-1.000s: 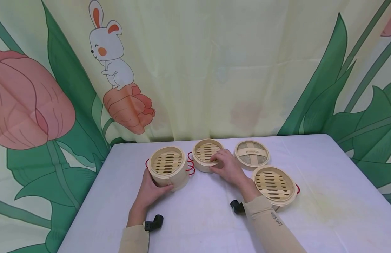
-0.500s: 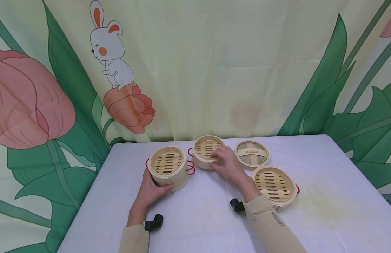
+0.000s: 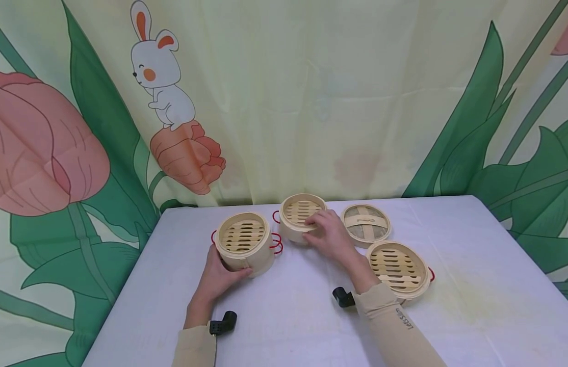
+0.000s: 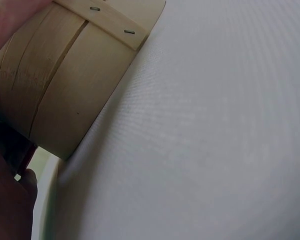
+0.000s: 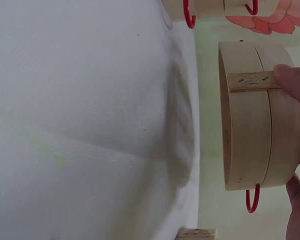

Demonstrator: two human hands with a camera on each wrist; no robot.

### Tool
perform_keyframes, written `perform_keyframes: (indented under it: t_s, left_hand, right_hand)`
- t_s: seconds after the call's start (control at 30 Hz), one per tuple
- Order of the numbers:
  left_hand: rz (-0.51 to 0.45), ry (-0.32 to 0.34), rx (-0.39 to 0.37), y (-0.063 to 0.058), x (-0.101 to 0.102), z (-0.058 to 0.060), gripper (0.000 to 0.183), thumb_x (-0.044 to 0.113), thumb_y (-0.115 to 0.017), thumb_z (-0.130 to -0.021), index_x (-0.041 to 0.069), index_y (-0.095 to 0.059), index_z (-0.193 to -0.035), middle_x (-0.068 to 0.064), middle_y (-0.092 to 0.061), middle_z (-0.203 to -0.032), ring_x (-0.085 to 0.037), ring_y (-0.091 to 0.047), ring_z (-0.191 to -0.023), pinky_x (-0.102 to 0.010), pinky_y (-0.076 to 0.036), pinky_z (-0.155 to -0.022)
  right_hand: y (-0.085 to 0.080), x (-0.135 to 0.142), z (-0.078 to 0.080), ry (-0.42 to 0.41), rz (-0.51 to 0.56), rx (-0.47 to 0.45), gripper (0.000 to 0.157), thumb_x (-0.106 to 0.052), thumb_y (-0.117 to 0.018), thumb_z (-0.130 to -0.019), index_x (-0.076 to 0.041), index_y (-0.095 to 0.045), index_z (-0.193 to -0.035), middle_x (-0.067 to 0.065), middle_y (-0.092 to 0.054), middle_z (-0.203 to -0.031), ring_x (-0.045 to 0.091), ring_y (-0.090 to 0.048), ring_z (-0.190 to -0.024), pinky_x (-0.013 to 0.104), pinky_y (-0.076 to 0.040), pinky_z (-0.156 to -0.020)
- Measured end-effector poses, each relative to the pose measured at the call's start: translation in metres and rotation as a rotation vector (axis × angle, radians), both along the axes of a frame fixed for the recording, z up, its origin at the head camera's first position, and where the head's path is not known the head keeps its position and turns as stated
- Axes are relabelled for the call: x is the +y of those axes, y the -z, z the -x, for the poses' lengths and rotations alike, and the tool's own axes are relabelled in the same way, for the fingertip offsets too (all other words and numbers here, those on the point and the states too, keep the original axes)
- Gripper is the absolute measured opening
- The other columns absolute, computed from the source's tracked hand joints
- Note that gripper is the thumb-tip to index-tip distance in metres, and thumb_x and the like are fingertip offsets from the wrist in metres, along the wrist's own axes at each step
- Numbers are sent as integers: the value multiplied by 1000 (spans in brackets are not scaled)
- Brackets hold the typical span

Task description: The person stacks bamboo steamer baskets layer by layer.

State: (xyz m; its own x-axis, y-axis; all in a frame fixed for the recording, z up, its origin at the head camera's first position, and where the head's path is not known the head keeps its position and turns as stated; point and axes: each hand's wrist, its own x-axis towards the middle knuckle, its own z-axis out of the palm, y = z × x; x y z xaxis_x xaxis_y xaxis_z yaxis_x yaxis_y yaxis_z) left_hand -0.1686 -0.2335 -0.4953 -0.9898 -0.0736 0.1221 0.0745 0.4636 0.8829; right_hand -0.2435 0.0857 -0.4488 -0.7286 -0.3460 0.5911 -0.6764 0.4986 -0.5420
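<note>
At the left of the table in the head view stands a stack of bamboo steamer baskets point(image 3: 258, 262) with slatted tops and red loop handles. My left hand point(image 3: 221, 275) grips its near left side, thumb across the front. In the left wrist view the stack point(image 4: 85, 80) meets the white cloth. My right hand point(image 3: 331, 235) holds another bamboo steamer basket point(image 3: 295, 232) by its right side, to the right of the stack. Seen from the right wrist, this basket point(image 5: 250, 125) hangs above the cloth, with the thumb point(image 5: 294, 82) on its wall; the other fingers are partly hidden.
A round bamboo steamer lid point(image 3: 366, 220) with crossed strips lies beyond my right hand. One more slatted steamer basket point(image 3: 398, 267) sits beside my right forearm. The white-covered table point(image 3: 284, 321) ends at a printed curtain point(image 3: 302, 102) behind.
The basket in my right hand has risen slightly off the table, along with the hand. My left hand and the stack have stayed in place.
</note>
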Motion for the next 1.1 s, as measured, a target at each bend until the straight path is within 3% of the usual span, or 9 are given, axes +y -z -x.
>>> perform_keyframes:
  t_s: [0.6, 1.1]
  left_hand:
    - [-13, 5, 23, 0, 0, 1, 119, 26, -100, -61, 8, -25, -152, -13, -39, -143, -27, -36, -134, -47, -24, -115]
    - [-23, 9, 65, 2, 0, 1, 119, 24, -100, -59, 7, -27, -150, -13, -40, -141, -26, -37, -132, -46, -26, -114]
  right_hand:
    - [-31, -11, -2, 3, 29, 73, 26, -6, -88, -76, -6, -71, -96, 7, -68, -99, 32, -56, -101, 46, -44, -93]
    - [-60, -34, -7, -70, 83, 95, 26, -5, -87, -77, -5, -71, -97, 9, -67, -99, 32, -54, -102, 44, -42, -92]
